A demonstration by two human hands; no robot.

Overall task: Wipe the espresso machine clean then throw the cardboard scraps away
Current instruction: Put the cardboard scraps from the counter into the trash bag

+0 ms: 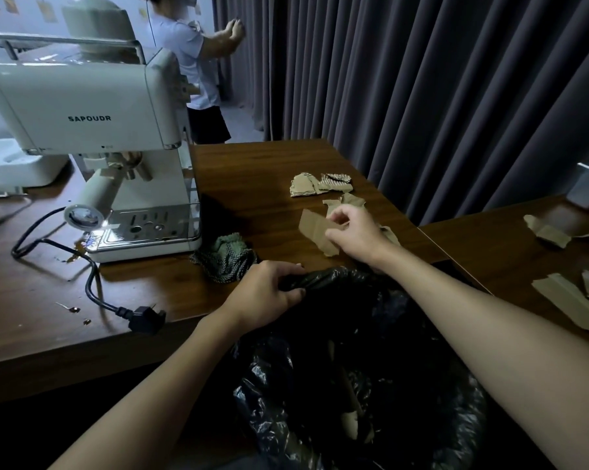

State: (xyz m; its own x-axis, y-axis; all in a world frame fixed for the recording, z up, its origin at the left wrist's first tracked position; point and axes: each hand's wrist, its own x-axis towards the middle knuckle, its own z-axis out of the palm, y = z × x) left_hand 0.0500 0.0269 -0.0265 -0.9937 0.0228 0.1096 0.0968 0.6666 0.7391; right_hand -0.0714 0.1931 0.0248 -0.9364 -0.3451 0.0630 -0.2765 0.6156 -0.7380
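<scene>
Black bag [286, 385], rim in grip of left hand [269, 293]; right hand [354, 232] curled on cardboard scraps [311, 227].

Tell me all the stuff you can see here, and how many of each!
espresso machine: one, cream, left on the table
cloth: one, green, beside the machine's base
cardboard scraps: many, brown, on both tables
plug: one, black, lying loose at the table's front
bin bag: one, black, below the table edge
curtain: grey, behind
other person: one, by the curtain
left hand: grips the bag's rim
right hand: on the near scraps, hold unclear
</scene>
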